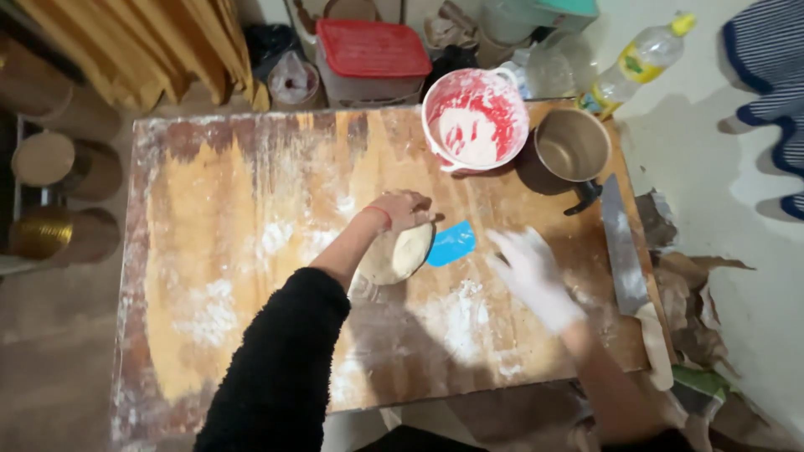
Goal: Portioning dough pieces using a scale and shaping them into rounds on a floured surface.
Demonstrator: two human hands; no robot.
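My left hand (pixel 402 209) grips the far edge of a flat round piece of dough (pixel 398 254) and holds it tilted above the floured wooden table (pixel 226 251). My right hand (pixel 529 272), white with flour and blurred, hovers over the table to the right of the dough with fingers spread and nothing in it. A blue plastic scraper (pixel 452 243) lies flat between the dough and my right hand.
A red bowl coated with white flour paste (pixel 475 119) and a metal pot (pixel 573 145) stand at the far right of the table. A large knife (pixel 626 259) lies along the right edge. A red-lidded box (pixel 371 59) and a plastic bottle (pixel 636 63) sit beyond.
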